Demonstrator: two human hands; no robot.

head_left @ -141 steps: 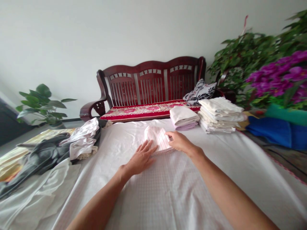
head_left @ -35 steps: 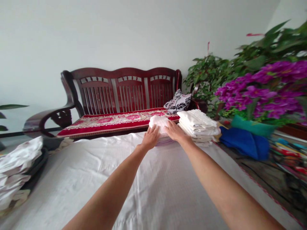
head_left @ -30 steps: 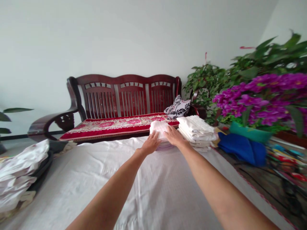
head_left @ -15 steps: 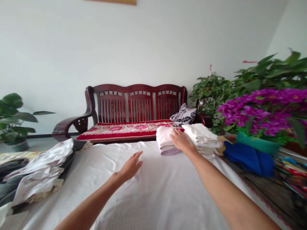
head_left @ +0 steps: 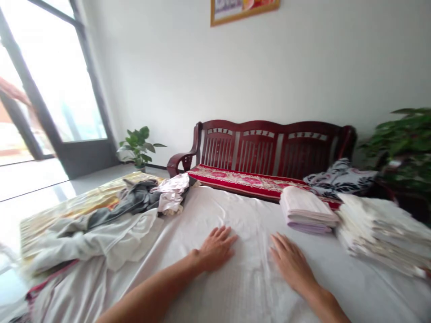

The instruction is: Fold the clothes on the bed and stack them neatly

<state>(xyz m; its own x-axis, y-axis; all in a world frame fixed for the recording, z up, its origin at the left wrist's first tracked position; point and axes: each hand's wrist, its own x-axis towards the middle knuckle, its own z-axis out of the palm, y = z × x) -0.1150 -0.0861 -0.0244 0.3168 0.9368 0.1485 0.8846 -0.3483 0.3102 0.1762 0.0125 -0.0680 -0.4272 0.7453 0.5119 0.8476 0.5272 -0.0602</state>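
Note:
My left hand [head_left: 215, 248] lies flat and open on the white cloth [head_left: 235, 287] that covers the table, fingers spread. My right hand [head_left: 291, 264] rests flat beside it, palm down, also holding nothing. Beyond my right hand sits a small stack of folded pale pink and lilac cloths [head_left: 306, 214], apart from both hands. A taller pile of folded white cloths [head_left: 380, 233] stands to its right. A heap of unfolded grey, white and pinkish laundry [head_left: 128, 211] lies to the left of my left hand.
A dark red wooden bench [head_left: 266, 148] with a red patterned cushion and a black-and-white pillow [head_left: 340, 177] stands behind the table. A potted plant [head_left: 138, 143] is by the glass door at left. Green foliage [head_left: 404, 148] fills the right edge.
My right hand left the folded pink stack and came back onto the white cloth beside my left hand. The view swung left, bringing the door and laundry heap into sight.

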